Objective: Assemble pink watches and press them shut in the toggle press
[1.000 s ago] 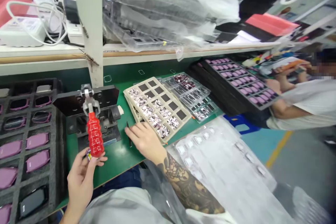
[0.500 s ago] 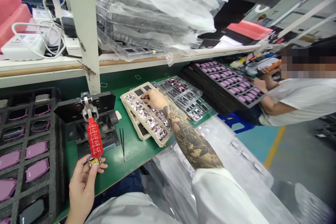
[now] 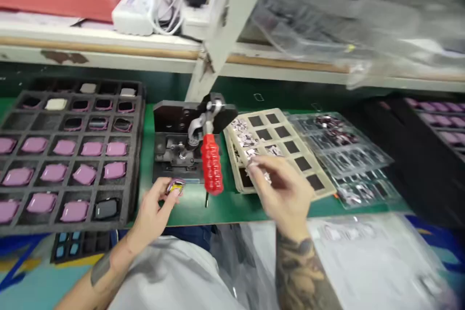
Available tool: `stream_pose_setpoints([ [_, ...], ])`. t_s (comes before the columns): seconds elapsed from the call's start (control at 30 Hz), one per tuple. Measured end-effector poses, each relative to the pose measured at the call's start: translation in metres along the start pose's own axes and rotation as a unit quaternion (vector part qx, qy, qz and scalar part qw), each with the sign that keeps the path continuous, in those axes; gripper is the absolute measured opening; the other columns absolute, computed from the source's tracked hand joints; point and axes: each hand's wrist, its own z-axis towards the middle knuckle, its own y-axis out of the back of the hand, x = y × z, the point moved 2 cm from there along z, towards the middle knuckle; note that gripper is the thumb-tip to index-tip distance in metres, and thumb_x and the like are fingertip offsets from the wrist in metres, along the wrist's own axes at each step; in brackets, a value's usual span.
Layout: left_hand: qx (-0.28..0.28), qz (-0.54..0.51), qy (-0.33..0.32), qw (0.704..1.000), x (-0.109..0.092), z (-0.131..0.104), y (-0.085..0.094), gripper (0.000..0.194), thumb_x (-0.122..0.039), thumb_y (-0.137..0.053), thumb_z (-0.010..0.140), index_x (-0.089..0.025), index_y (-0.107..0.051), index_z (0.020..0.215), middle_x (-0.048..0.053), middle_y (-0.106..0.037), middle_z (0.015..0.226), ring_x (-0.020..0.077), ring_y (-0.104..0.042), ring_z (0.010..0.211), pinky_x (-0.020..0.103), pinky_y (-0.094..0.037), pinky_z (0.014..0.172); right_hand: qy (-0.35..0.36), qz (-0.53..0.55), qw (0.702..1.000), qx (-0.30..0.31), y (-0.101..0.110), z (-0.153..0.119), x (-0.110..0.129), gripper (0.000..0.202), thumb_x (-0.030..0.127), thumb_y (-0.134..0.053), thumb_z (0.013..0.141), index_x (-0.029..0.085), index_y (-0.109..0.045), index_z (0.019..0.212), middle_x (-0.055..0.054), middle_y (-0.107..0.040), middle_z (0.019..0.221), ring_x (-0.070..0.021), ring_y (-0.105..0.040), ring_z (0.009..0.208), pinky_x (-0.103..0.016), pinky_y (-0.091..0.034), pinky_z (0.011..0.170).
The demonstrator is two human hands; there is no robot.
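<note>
My left hand (image 3: 156,208) is closed around a small purple watch case (image 3: 176,185), with yellow showing inside it. In front of it stands a black toggle clamp fixture (image 3: 178,152) with a ribbed red handle (image 3: 211,164). My right hand (image 3: 281,189) hovers over a beige compartment tray (image 3: 319,179), thumb and fingertips pinched together; motion blur hides whatever is between them. Small shiny parts (image 3: 245,135) fill the tray's left cells, while dark cell floors show on its right. The tip of the tweezers (image 3: 207,199) shows below the red handle.
A dark foam tray (image 3: 132,164) of purple watch cases lies on the left. Clear plastic trays (image 3: 341,155) with small parts sit right of the beige tray, then black foam trays (image 3: 395,155). A white shelf post (image 3: 218,43) rises behind the clamp.
The view has swung left. My right hand has moved from the tray's far end towards its near left side, fingers now pinched. My left hand still holds the watch case.
</note>
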Motion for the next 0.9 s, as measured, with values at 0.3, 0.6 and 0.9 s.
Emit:
stream_pose_setpoints([
  [0.3, 0.028, 0.159, -0.134, 0.978, -0.031, -0.008, 0.002, 0.017, -0.029, -0.066, 0.112, -0.021, -0.078, 0.120, 0.002, -0.067, 0.091, 0.0155, -0.060, 0.078, 0.029, -0.047, 0.074, -0.111, 0.268, 0.954, 0.069, -0.089, -0.071, 0.062, 0.013, 0.023, -0.080, 0.102, 0.031, -0.088, 0.108, -0.004, -0.075, 0.103, -0.0190, -0.073, 0.095, -0.033, -0.062, 0.082],
  [0.6, 0.052, 0.080, -0.008, 0.995, -0.015, -0.014, 0.003, 0.031, -0.047, -0.065, 0.111, -0.019, -0.078, 0.104, 0.002, -0.068, 0.083, 0.0157, -0.060, 0.072, 0.027, -0.047, 0.068, 0.055, 0.205, 0.965, 0.151, -0.089, -0.072, 0.065, 0.028, 0.032, -0.079, 0.104, 0.029, -0.080, 0.132, -0.009, -0.080, 0.119, -0.0258, -0.076, 0.107, -0.045, -0.065, 0.097],
  [0.9, 0.106, 0.044, 0.034, 0.993, 0.010, -0.003, 0.009, 0.037, -0.055, -0.085, 0.094, -0.018, -0.081, 0.101, -0.001, -0.064, 0.070, 0.0137, -0.056, 0.060, 0.021, -0.052, 0.055, 0.139, 0.011, 0.963, 0.230, -0.073, -0.097, 0.054, 0.047, 0.054, -0.063, 0.113, 0.018, -0.065, 0.144, -0.013, -0.073, 0.146, -0.0185, -0.070, 0.132, -0.030, -0.056, 0.116],
])
